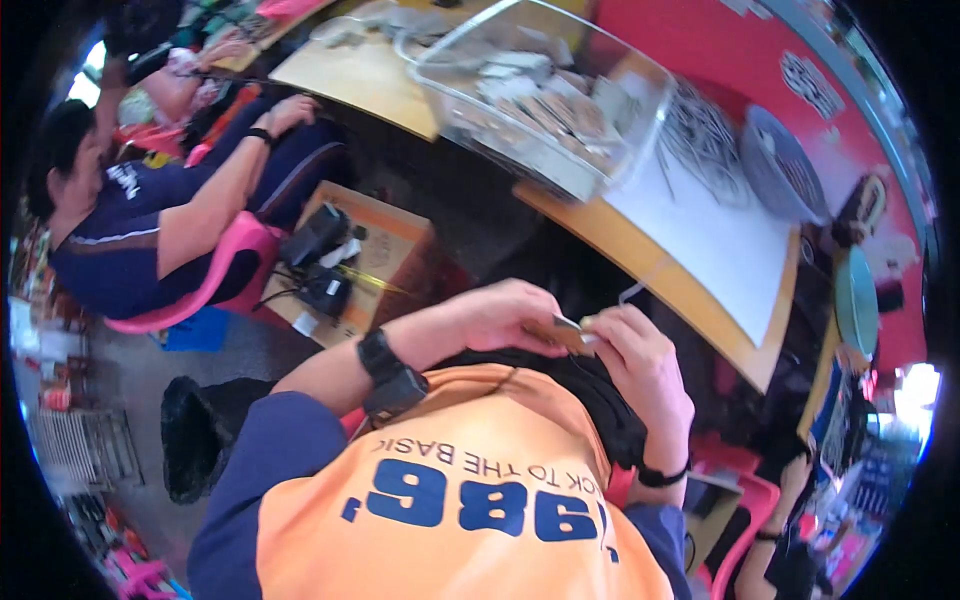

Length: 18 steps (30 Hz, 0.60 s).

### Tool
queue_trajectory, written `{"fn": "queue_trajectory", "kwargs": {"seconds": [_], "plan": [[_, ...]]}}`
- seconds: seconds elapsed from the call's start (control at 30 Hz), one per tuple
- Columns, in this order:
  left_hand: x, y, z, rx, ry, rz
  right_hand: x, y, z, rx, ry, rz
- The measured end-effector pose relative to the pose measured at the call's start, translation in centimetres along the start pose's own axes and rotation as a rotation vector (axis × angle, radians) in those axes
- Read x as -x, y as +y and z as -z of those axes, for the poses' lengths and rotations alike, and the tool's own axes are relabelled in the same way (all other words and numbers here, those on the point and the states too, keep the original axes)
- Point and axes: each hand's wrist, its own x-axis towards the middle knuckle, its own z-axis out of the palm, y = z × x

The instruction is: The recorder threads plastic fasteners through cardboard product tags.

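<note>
Piece (568, 337), flat and brown, sits before the orange shirt (450, 560), off the desk (700, 318) — left grip (512, 316) pinching its body, right grip (638, 348) pinching near its pale end, presumably to steady it.

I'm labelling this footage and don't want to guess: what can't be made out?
All in the head view:
Brown piece: full outline, partly covered by the left hand and right hand.
Pale strand: whether it joins the piece, hidden by the right hand.
Clear bin: lower layers, buried under upper pieces.
Arm at lower right: its owner, mostly cut off by the picture's edge.
</note>
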Motion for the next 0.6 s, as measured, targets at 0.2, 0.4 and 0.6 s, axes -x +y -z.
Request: {"fn": "queue_trajectory", "kwargs": {"seconds": [0.2, 0.4, 0.6], "plan": [[0.6, 1.6, -0.8, -0.309, 0.129, -0.173, 0.0, -0.4, -1.0, -0.019, 0.121, -0.126], [1.0, 1.9, -0.2, -0.390, 0.097, -0.185, 0.2, -0.6, -1.3, -0.151, 0.130, -0.304], [0.7, 1.6, 0.6, -0.270, 0.047, -0.134, 0.3, 0.0, -1.9, -0.187, 0.129, -0.381]]}}
